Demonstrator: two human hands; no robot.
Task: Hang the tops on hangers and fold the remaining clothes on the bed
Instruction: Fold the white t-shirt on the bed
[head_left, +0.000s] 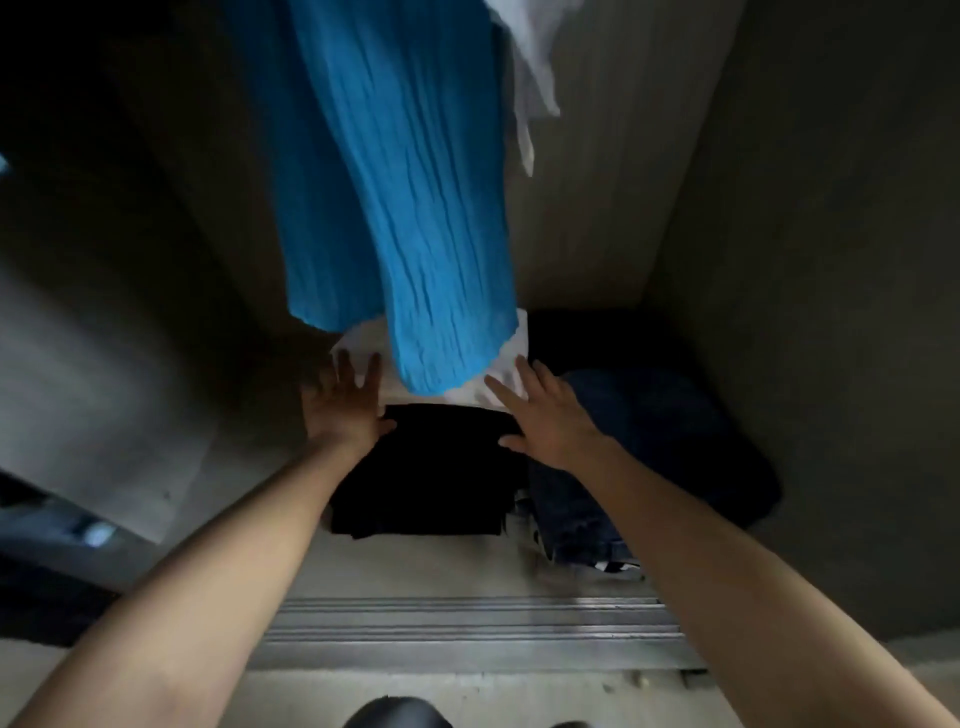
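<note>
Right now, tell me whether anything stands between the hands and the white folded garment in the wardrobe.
Nothing blocks them: the left hand and right hand touch the white folded garment at its ends. The hanging blue garment covers its middle, though.

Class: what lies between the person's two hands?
Head view: between left hand and right hand lie folded white cloth, folded black garment, and the hem of the hanging blue pleated garment.
</note>
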